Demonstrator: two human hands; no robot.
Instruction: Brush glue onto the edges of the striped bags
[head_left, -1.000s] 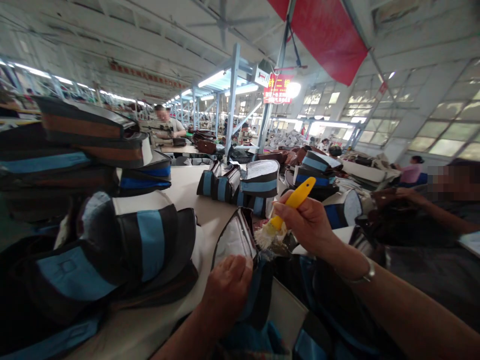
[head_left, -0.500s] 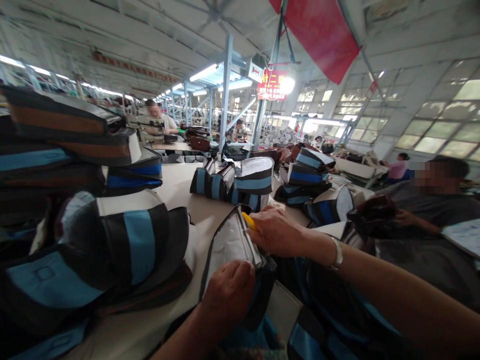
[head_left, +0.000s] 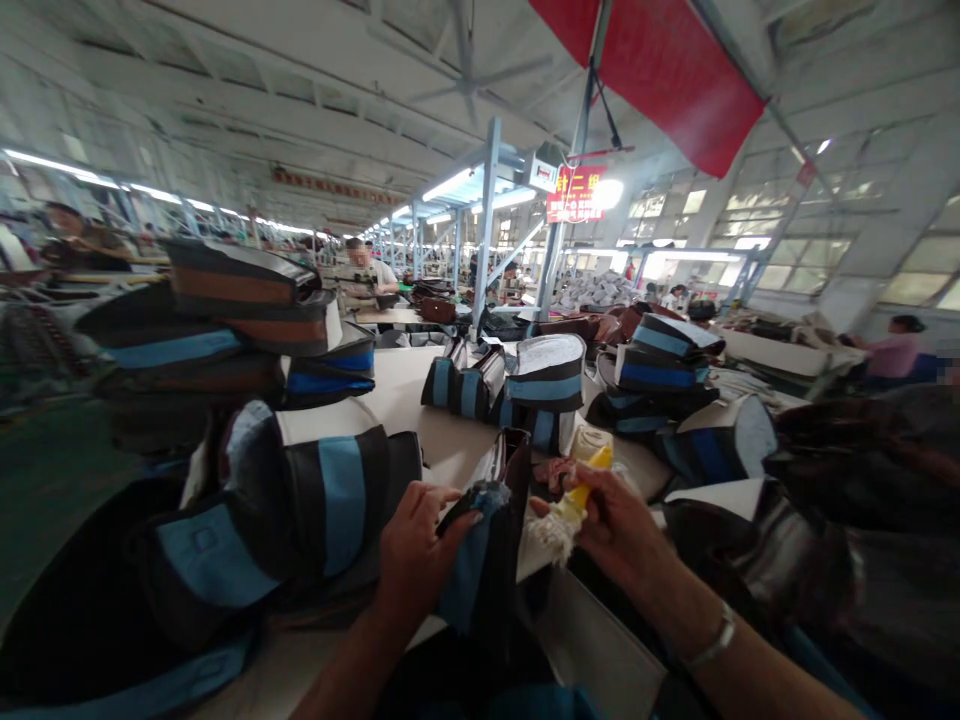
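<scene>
My left hand grips the top edge of a black and blue bag piece that stands upright in front of me. My right hand is closed around a yellow-handled brush; its pale bristles point left and almost touch the bag piece. A bracelet sits on my right wrist. The lower part of the bag piece is hidden behind my arms.
Stacks of black, blue and brown bag pieces rise on the left of the pale worktable; more bags stand at its middle and right. A person's dark sleeve lies at right. Other workers sit far back.
My right hand drew the brush out of the bag's opening and now holds it just right of the piece. My left hand turned the piece edge-on. The view swung slightly left.
</scene>
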